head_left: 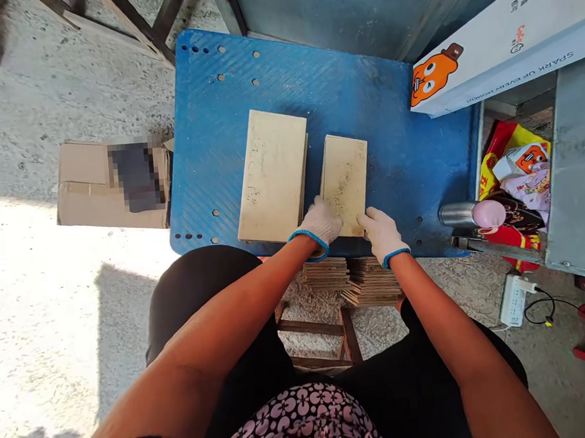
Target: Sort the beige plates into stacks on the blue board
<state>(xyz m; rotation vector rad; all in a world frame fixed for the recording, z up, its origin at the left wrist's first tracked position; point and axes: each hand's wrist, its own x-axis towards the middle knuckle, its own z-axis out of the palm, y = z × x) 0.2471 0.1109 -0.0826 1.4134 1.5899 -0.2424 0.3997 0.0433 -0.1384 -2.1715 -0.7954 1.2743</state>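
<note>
Both my hands wear white gloves with blue cuffs. My left hand is closed at the near left corner of a small stack of pale thin boards, its fingers over the edge. At the near right corner, my right hand pinches the same stack between thumb and fingers. Its underside is hidden. Just left of it lies a larger stack of pale boards, with dark specks on top. Both stacks rest on a blue plastic table.
More thin boards are piled below the table's near edge, between my knees. A cardboard box stands left. A white carton covers the far right corner, and a metal flask lies at the right edge. A power strip is lower right.
</note>
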